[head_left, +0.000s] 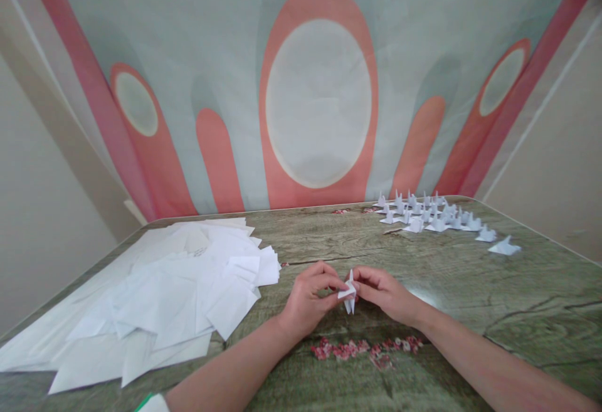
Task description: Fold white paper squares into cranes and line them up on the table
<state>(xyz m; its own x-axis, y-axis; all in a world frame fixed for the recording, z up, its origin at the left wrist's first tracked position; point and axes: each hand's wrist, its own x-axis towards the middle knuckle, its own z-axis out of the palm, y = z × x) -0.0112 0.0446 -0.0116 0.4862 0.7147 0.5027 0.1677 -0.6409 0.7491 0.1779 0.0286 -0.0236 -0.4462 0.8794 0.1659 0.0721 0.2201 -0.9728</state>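
Observation:
A small folded white paper crane (350, 302) is held up between my two hands, above the middle of the near part of the table. My left hand (311, 295) pinches its left side between thumb and fingers. From the other side, my right hand (383, 293) grips it with thumb and forefinger. A thin point of paper sticks up between the hands and narrow points hang below. My fingertips cover part of the folds.
A wide, loose pile of white paper sheets (160, 299) covers the table's left side. Several folded paper cranes (437, 222) stand grouped at the back right, one (505, 246) slightly apart. The wood-grain table (320, 242) bears a pink flower print (348, 349). A patterned backdrop (320, 195) rises behind.

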